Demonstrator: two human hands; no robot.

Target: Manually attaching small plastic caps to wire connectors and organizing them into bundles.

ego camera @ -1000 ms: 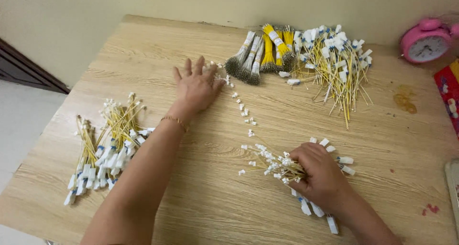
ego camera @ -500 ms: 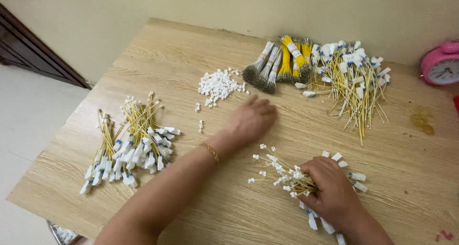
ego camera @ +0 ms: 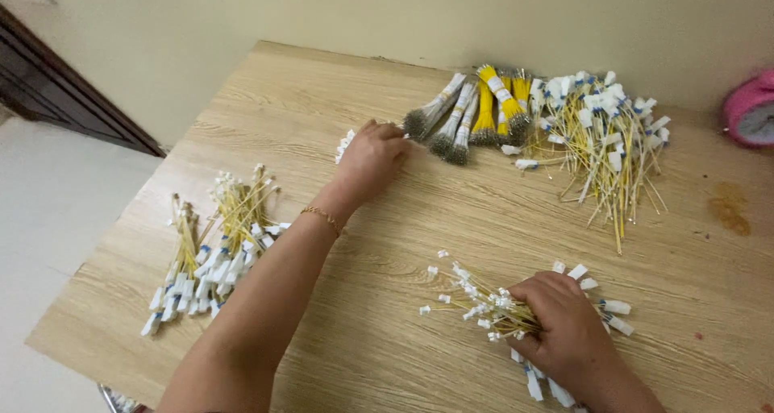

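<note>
left hand over the white connectors, right hand pinning the wire bundle

the left hand (ego camera: 372, 157) reaches to the far middle of the wooden table (ego camera: 306, 99) and lies cupped over a small heap of white connectors (ego camera: 345, 145), of which only a few show at its left edge; whether the fingers have closed on any cannot be told. the right hand (ego camera: 564, 326) rests near the right edge, pressing down on a loose bundle of yellow wires (ego camera: 484, 300), fingers curled over it. the bundle's long axis runs from near right to far left, its white-tipped ends pointing toward the left hand. the heap lies far and left of the bundle, well apart, so the left hand is much nearer to it. banded wire bunches (ego camera: 476, 111) lie just right of the left hand.
</note>
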